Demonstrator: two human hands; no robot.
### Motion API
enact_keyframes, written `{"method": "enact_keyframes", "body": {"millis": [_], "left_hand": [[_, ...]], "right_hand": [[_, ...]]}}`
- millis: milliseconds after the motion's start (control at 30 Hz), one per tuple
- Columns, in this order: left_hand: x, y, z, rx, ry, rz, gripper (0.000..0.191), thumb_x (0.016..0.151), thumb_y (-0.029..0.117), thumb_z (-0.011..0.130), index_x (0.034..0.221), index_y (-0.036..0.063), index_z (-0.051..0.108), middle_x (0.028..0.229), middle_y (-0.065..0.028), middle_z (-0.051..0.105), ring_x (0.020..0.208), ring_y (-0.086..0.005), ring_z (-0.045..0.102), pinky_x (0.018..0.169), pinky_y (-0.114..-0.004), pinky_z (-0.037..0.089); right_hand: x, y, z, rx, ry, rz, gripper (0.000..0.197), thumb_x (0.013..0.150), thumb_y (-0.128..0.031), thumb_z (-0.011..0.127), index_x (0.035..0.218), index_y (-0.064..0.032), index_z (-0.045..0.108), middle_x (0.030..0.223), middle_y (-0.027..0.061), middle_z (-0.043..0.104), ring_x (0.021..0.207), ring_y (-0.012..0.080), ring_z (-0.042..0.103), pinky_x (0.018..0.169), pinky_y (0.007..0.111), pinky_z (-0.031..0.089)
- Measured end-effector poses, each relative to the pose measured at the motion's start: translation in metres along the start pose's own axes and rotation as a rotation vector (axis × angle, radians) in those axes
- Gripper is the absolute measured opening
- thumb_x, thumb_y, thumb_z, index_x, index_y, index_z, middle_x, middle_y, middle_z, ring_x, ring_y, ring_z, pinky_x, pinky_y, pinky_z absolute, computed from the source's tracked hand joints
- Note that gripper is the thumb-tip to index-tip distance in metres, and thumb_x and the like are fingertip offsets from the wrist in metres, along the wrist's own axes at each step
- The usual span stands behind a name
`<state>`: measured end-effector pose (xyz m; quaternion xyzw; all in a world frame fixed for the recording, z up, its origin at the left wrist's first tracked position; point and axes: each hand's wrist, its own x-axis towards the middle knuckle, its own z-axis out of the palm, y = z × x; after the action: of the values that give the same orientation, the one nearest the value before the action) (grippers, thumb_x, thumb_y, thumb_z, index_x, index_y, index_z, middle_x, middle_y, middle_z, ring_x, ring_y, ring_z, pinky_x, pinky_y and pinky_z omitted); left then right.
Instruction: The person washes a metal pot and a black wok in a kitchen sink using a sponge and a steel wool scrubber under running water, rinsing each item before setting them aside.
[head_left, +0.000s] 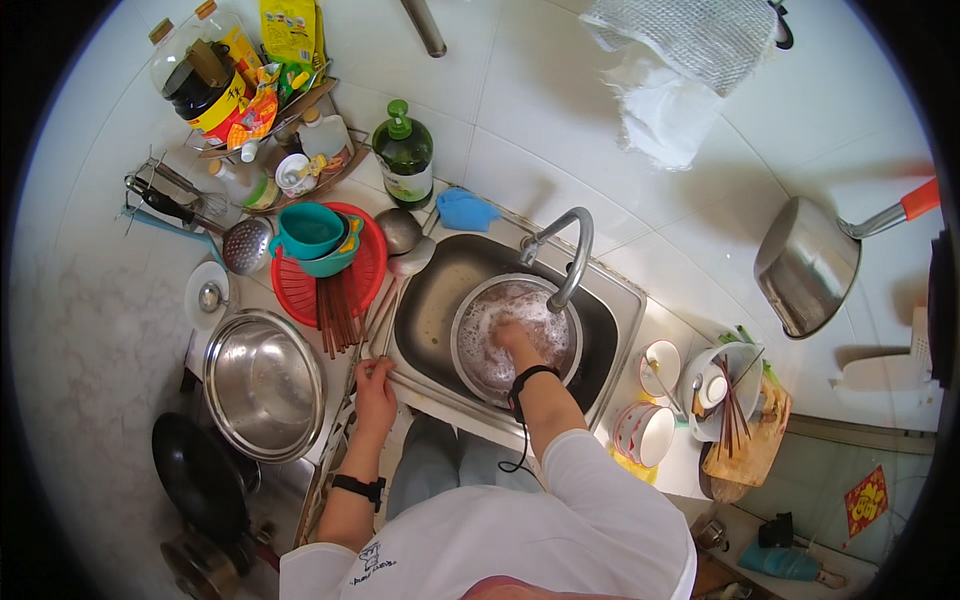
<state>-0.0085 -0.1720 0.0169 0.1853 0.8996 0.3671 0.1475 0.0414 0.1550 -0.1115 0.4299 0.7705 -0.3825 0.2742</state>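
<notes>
My right hand (511, 334) is partly sunk in foamy water inside a round stainless steel basin (459, 311). The fingers are hidden under the suds, so I cannot tell whether they hold anything. That basin stands in the right part of a steel sink (427, 300), below a curved faucet (583, 247). At the counter's front edge, left of the sink, is my left hand (375, 371). Its fingers are at the handle ends of a metal ladle (399, 231) and a pale ladle (414, 257); whether they grip them is unclear.
Left of the sink are a red plastic basket (285, 289) with teal bowls (309, 229) and chopsticks (337, 315), and a large steel bowl (262, 390). Behind stand a green pump bottle (403, 157) and blue cloth (465, 208). Patterned bowls (637, 431) are at right.
</notes>
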Motion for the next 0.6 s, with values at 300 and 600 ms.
{"method": "enact_keyframes", "body": {"millis": [300,600], "left_hand": [[-0.001,0.009,0.003,0.273,0.118,0.058,0.054,0.077,0.001,0.064,0.129,0.0086,0.056,0.128,-0.0205,0.043,0.116,-0.0416,0.043,0.101,-0.047,0.037],[-0.008,0.022,0.001,0.325,0.157,0.048,0.049,0.076,0.008,0.067,0.125,0.007,0.058,0.13,-0.0195,0.041,0.12,-0.0412,0.038,0.104,-0.049,0.033]], "right_hand": [[0.01,0.038,0.106,-0.49,0.227,-0.094,0.063,0.092,-0.03,0.05,0.149,-0.0105,0.03,0.151,0.0194,0.033,0.134,0.0331,0.041,0.11,0.04,0.033],[-0.046,0.041,0.048,-0.337,-0.343,-0.434,0.054,0.079,-0.037,0.067,0.126,-0.013,0.059,0.112,0.0233,0.065,0.106,0.0361,0.061,0.092,0.041,0.047]]}}
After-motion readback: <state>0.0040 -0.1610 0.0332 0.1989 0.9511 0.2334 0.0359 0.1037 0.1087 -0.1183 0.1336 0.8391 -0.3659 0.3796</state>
